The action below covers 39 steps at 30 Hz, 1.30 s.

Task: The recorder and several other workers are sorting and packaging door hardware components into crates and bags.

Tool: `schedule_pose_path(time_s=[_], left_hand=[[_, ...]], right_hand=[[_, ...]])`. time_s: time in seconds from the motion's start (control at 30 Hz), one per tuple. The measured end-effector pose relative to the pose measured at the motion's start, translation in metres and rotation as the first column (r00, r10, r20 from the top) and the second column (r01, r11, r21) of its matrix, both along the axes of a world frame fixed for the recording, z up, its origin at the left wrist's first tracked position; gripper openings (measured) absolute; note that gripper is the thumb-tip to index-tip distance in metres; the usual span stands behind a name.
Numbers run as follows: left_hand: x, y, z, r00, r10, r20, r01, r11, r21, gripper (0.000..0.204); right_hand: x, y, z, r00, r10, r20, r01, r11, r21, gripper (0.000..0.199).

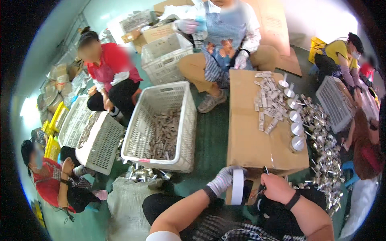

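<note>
My left hand [225,181], in a white knit glove, is closed around the edge of a white roll [238,186], which looks like tape, at the near edge of a tall cardboard box [245,124]. Bare and just right of it, my right hand [277,188] is closed on a thin dark-handled tool [265,170]; its kind is unclear. On the box top lie several small flat grey pieces [267,98]. A row of round, shiny metal parts with stems [296,129] stands along the right edge.
Many shiny metal parts [325,156] are heaped right of the box. A white crate [132,138] of grey pieces stands left, behind a pale sack [130,205]. A co-worker in a checked apron [225,36] sits opposite; others sit left and right beside crates.
</note>
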<state>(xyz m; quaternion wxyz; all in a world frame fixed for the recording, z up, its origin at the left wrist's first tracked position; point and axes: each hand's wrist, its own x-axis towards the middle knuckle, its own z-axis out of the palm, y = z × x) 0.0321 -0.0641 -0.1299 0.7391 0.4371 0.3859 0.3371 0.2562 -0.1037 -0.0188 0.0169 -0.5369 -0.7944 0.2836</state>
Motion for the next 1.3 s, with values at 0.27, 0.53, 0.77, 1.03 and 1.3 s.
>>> schedule_pose_path(time_s=[0.27, 0.53, 0.77, 1.03, 1.3], left_hand=[[-0.003, -0.004, 0.011, 0.997, 0.059, 0.053, -0.052, 0.990, -0.129, 0.026], [-0.001, -0.003, -0.002, 0.993, 0.072, 0.097, -0.058, 0.988, -0.142, 0.026], [-0.002, 0.002, -0.013, 0.980, 0.045, 0.192, -0.010, 0.983, -0.181, 0.033], [-0.003, 0.001, -0.035, 0.963, 0.086, 0.257, -0.044, 0.986, -0.163, 0.030], [0.000, 0.002, -0.025, 0.974, 0.054, 0.219, -0.028, 0.992, -0.121, 0.031]], right_hand=[[-0.005, 0.001, 0.008, 1.000, 0.005, 0.031, -0.005, 1.000, -0.008, 0.024], [-0.002, 0.002, 0.006, 1.000, 0.000, 0.015, -0.001, 0.998, 0.066, 0.018], [0.001, 0.004, 0.005, 0.999, -0.034, -0.012, 0.035, 0.999, 0.033, 0.027], [-0.007, 0.010, 0.006, 0.921, -0.128, -0.369, 0.196, 0.969, 0.153, 0.046], [-0.007, 0.013, 0.003, 0.786, -0.337, -0.518, 0.378, 0.925, -0.028, 0.057]])
